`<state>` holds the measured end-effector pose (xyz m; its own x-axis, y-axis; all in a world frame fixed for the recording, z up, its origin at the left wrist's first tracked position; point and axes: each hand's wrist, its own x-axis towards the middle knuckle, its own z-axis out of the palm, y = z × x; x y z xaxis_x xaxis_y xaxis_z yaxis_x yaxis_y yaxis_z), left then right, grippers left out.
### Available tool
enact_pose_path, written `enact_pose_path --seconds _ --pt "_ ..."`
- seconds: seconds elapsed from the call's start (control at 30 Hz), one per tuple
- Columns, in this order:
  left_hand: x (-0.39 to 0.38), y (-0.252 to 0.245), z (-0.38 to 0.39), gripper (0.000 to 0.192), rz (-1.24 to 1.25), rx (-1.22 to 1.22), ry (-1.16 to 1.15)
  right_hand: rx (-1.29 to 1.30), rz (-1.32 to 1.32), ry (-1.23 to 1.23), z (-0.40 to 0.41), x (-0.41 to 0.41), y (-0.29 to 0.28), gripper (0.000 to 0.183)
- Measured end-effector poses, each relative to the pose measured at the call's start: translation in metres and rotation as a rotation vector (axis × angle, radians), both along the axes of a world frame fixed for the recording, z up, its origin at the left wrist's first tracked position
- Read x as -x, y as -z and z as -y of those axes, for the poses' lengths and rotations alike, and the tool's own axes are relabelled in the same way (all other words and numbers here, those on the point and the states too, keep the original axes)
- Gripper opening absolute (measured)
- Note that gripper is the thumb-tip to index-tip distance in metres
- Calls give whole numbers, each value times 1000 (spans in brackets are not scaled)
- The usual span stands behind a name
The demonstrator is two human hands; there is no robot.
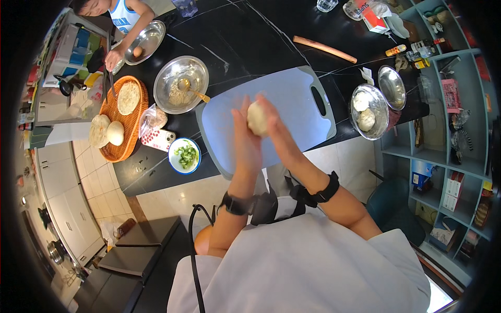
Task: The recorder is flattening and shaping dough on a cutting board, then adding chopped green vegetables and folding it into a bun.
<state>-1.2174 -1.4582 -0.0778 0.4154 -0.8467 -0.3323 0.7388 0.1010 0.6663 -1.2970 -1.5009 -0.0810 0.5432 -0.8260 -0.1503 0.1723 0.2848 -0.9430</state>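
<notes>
A round of pale dough [256, 118] is held upright between my two palms above the blue cutting board [219, 113]. My left hand [246, 141] presses it from the left, fingers stretched and slightly blurred. From the other side my right hand [271, 113] cups it, its fingertips blurred too. To the right, a steel bowl [354, 119] holds two more dough lumps [366, 119]. Left of the board stands a steel bowl [159, 84] with a pasty mixture and a gold-coloured spoon [199, 95]. A small bowl of chopped green onion [186, 156] sits nearer me.
A wicker tray [135, 133] carries flatbreads [128, 98] and a pale round [115, 133]. Beside it lie a phone [158, 139] and a plastic bag [150, 120]. Another person's hand [114, 58] holds chopsticks near a bowl with an egg [137, 51]. A rolling pin [325, 49] lies beyond the board.
</notes>
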Motion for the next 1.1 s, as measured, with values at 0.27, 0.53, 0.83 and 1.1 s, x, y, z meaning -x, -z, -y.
enact_pose_path --seconds 0.27,0.53,0.83,1.1 --pt "-5 29 0 52 -565 216 74 343 -227 -82 15 27 -47 49" --pt "22 -25 9 62 641 -23 162 62 -70 165 7 8 -16 45" --pt "20 -33 1 84 1619 -155 -49 -681 740 9 17 18 -14 41" --pt "12 -21 8 54 1700 -69 189 -737 995 -144 18 10 -14 52"
